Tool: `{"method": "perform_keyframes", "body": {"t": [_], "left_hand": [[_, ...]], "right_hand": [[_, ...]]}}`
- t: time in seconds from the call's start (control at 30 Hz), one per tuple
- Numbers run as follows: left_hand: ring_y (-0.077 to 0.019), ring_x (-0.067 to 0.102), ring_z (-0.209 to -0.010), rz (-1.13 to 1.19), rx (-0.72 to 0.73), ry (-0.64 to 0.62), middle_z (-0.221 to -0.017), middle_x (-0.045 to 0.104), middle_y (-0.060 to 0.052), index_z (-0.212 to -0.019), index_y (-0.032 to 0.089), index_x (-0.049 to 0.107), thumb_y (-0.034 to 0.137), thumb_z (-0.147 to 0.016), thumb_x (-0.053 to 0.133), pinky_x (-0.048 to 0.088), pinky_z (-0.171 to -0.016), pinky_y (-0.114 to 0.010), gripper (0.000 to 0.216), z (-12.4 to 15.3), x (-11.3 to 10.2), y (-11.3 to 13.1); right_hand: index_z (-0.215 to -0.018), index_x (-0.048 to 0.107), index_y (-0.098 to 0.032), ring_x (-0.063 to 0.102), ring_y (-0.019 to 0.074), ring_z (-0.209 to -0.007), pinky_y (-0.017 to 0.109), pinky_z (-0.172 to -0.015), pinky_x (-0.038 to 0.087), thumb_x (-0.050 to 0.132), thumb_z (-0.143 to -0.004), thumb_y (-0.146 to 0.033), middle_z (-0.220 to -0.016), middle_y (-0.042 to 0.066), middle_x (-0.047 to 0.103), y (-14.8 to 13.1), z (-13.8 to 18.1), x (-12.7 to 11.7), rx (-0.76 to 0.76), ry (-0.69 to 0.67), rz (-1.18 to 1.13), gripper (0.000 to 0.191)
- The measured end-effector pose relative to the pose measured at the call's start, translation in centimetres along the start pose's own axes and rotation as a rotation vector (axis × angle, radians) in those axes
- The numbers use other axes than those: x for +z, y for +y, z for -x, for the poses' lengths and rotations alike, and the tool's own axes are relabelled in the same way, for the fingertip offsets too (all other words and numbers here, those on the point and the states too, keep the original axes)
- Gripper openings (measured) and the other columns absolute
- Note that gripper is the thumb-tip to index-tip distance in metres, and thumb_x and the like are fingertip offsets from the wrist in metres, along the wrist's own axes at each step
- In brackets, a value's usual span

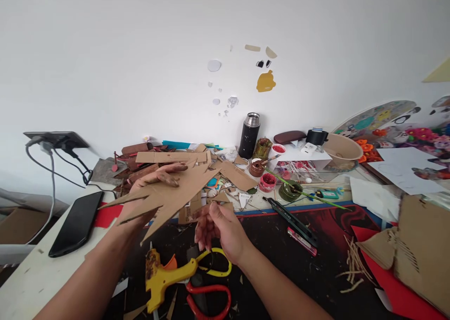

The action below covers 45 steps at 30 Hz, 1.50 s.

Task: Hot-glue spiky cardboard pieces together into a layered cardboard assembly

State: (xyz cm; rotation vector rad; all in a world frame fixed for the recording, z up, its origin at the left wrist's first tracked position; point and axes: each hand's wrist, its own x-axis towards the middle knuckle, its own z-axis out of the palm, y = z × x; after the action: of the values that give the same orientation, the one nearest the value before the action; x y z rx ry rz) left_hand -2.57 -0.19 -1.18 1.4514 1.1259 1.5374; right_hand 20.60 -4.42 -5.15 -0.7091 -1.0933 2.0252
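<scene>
A black phone [75,224] lies at the left-centre table edge. Just right of it, the left hand [158,177] clasps a jagged cardboard cutout [168,196], raised at frame centre with its points aimed left. Under the cutout's right edge, the right hand [221,231] hangs loosely curled and empty, above a yellow glue gun [165,275]. Bare dark mat shows to the right.

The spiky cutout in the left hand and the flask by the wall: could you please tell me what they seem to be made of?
The spiky cutout in the left hand looks like plain brown cardboard: matte, flat, cut edges. The flask seems metal: shiny silver cap, black glossy body, possibly painted steel.
</scene>
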Motion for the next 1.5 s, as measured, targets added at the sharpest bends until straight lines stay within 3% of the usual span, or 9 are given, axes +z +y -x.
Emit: {"method": "perform_keyframes", "body": {"t": [0.2, 0.27, 0.37, 0.43, 0.53, 0.7, 0.87, 1.07, 1.5], "left_hand": [[-0.0501, 0.071, -0.134, -0.081, -0.082, -0.436, -0.126, 0.083, -0.025, -0.076, 0.025, 0.088, 0.082, -0.08, 0.085, 0.055, -0.117, -0.064, 0.057, 1.1, 1.2, 0.0], [-0.0486, 0.07, -0.136, -0.073, -0.137, -0.422, -0.131, 0.082, -0.023, -0.086, 0.026, 0.087, 0.076, -0.078, 0.09, 0.057, -0.115, -0.06, 0.051, 1.6, 2.1, 0.2], [-0.0438, 0.072, -0.134, -0.018, -0.217, -0.243, -0.141, 0.078, -0.019, -0.121, 0.028, 0.083, 0.061, -0.071, 0.098, 0.062, -0.108, -0.053, 0.062, 1.8, 2.9, 0.5], [-0.0393, 0.077, -0.123, -0.076, -0.294, -0.142, -0.137, 0.08, -0.017, -0.13, 0.028, 0.08, 0.052, -0.073, 0.097, 0.065, -0.098, -0.047, 0.064, 1.5, 2.7, 0.5], [-0.0303, 0.079, -0.087, -0.144, -0.438, -0.096, -0.105, 0.084, -0.014, -0.107, 0.023, 0.082, 0.057, -0.081, 0.089, 0.062, -0.068, -0.037, 0.044, 1.0, 1.7, 0.5], [-0.0206, 0.061, -0.053, -0.027, -0.552, -0.165, -0.065, 0.069, -0.007, -0.083, 0.021, 0.077, 0.08, -0.086, 0.077, 0.046, -0.046, -0.03, 0.06, 1.1, 1.3, 0.5], [-0.0186, 0.056, -0.051, -0.048, -0.592, -0.245, -0.066, 0.071, -0.008, -0.081, 0.019, 0.077, 0.089, -0.083, 0.074, 0.043, -0.045, -0.03, 0.069, 1.3, 1.9, 1.1], [-0.0169, 0.051, -0.051, -0.1, -0.552, -0.336, -0.062, 0.065, -0.006, -0.065, 0.022, 0.069, 0.081, -0.089, 0.074, 0.042, -0.048, -0.03, 0.064, 1.4, 2.1, 2.0], [-0.0163, 0.048, -0.049, -0.122, -0.6, -0.348, -0.057, 0.059, -0.004, -0.061, 0.024, 0.064, 0.065, -0.087, 0.079, 0.034, -0.044, -0.028, 0.051, 1.4, 2.2, 1.8]], "right_hand": [[-0.069, 0.058, -0.022, 0.053, 0.0124, -0.039, 0.02, -0.036, 0.036, 0.073, -0.081, -0.097, -0.049, -0.002, 0.059, 0.6, 0.1, 0.4, 0.066, 0.034, -0.174, 0.078], [-0.069, 0.056, -0.023, 0.047, 0.0111, -0.036, 0.021, -0.035, 0.034, 0.082, -0.077, -0.092, -0.045, -0.005, 0.054, 0.7, -0.1, 0.5, 0.08, 0.109, -0.235, 0.075], [-0.07, 0.053, -0.024, 0.041, 0.0099, -0.034, 0.021, -0.034, 0.032, 0.091, -0.072, -0.083, -0.042, -0.009, 0.047, 0.1, -0.5, 0.3, 0.037, 0.272, -0.295, 0.07], [-0.069, 0.052, -0.025, 0.041, 0.0097, -0.033, 0.021, -0.033, 0.03, 0.094, -0.07, -0.08, -0.041, -0.01, 0.045, -0.5, -0.7, 0.0, -0.006, 0.389, -0.29, 0.069], [-0.064, 0.051, -0.024, 0.042, 0.0095, -0.035, 0.02, -0.034, 0.029, 0.092, -0.071, -0.078, -0.041, -0.009, 0.044, -1.5, -0.8, -0.6, -0.044, 0.52, -0.244, 0.068], [-0.062, 0.053, -0.024, 0.044, 0.0105, -0.036, 0.022, -0.035, 0.03, 0.088, -0.073, -0.078, -0.043, -0.008, 0.045, -2.1, -1.0, -1.5, -0.089, 0.619, -0.195, 0.065], [-0.057, 0.05, -0.025, 0.041, 0.0095, -0.036, 0.023, -0.035, 0.029, 0.087, -0.075, -0.077, -0.043, -0.007, 0.044, -2.1, -1.0, -1.9, -0.146, 0.639, -0.172, 0.066], [-0.058, 0.05, -0.025, 0.045, 0.011, -0.038, 0.024, -0.037, 0.032, 0.085, -0.081, -0.075, -0.044, -0.006, 0.046, -1.8, -0.9, -2.0, -0.153, 0.628, -0.129, 0.065], [-0.058, 0.052, -0.026, 0.046, 0.012, -0.036, 0.024, -0.035, 0.03, 0.082, -0.081, -0.079, -0.042, -0.006, 0.045, -1.4, -1.2, -2.1, -0.154, 0.64, -0.06, 0.065]]}}
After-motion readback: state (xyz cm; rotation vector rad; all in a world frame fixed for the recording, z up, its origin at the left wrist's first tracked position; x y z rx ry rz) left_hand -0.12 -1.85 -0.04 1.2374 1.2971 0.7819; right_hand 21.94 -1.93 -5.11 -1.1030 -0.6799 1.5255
